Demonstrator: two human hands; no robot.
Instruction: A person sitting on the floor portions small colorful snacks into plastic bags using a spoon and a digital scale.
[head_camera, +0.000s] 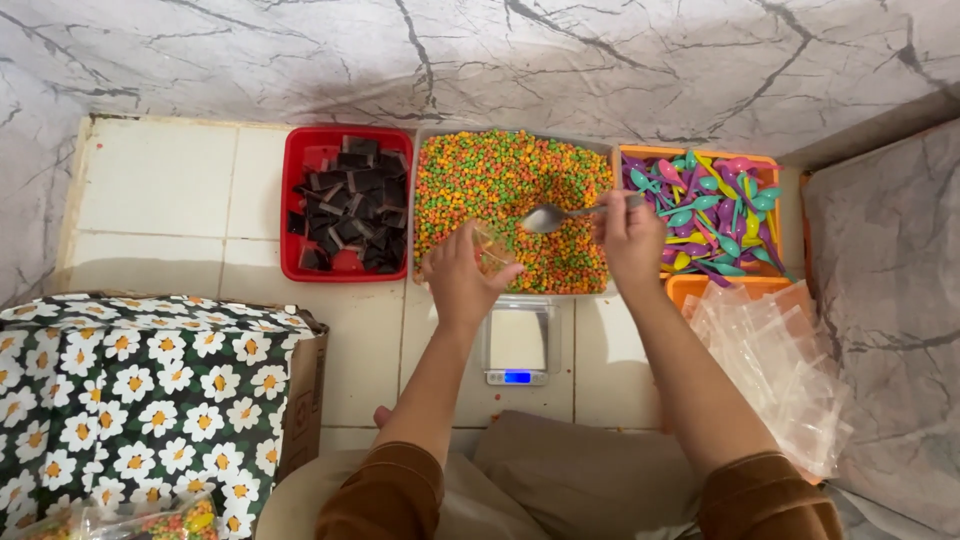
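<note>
Brown-sleeved left hand (458, 275) is clamped on a small clear plastic bag (492, 250), apparently unfilled; right hand (628, 235) is closed on a metal spoon (548, 217) over the tray of multicoloured candy beads (500, 180).

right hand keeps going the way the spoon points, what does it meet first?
Probably the small clear bag held in the left hand: the right hand aims its metal spoon leftward over the colourful pellets. Depth unclear.
</note>
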